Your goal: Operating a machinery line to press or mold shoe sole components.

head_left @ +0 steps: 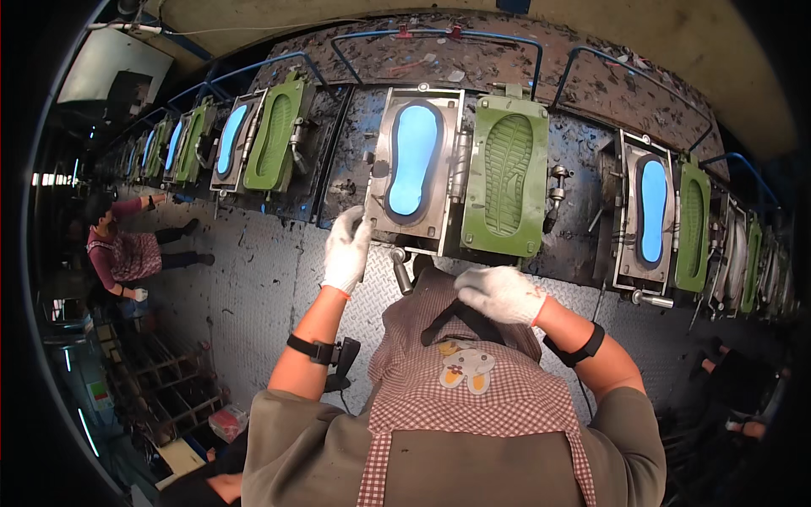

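Mould (pixel 414 169), a steel frame with a blue sole inside, lies open at upper centre of the frame, its green lid (pixel 507 176) swung aside so the sole shows. Left hand (pixel 347 250), gloved, curls its fingers onto the mould's lower left edge. Right hand (pixel 500 293), gloved and loosely closed, rests on the checked apron (pixel 473 380) at lower centre, grasping nothing visible.

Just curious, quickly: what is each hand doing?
Left hand: gloved, fingers on the metal shoe-sole mould frame; grip unclear.
Right hand: gloved, resting on the checked apron.
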Available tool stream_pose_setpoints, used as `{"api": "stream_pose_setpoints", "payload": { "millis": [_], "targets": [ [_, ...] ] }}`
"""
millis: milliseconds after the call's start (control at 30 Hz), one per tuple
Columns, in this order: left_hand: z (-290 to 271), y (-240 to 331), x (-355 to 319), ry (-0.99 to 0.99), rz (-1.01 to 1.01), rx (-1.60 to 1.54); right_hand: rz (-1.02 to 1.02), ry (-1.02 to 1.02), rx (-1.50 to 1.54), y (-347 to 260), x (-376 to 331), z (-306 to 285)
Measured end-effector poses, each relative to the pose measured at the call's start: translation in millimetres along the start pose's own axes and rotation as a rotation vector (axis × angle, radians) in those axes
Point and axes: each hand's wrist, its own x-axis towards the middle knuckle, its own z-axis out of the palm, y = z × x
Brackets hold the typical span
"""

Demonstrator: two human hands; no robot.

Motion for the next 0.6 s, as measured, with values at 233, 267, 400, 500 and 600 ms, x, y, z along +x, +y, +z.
{"api": "stream_pose_setpoints", "payload": {
  "millis": [233, 267, 400, 500, 600],
  "targets": [
    [92.3, -23.5, 86.1, -0.010, 0.834, 0.332, 0.084, 0.409, 0.059, -0.9, 58.5, -17.4],
    [93.2, -24.8, 85.3, -0.026, 0.824, 0.336, 0.090, 0.402, 0.057, 0.8, 73.4, -14.2],
    [94.2, -24.9, 94.2, -0.131, 0.730, 0.240, 0.328, 0.329, 0.491, 9.1, 117.8, 9.6],
    [58.0, -44.6, 112.9, -0.224, 0.623, 0.025, 0.369, 0.405, 0.540, -0.7, 142.8, 14.9],
    [27.4, -96.4, 158.5, -0.116, 0.238, -0.033, 0.413, 0.396, 0.503, -16.4, 145.7, 6.3]
  ]
}}
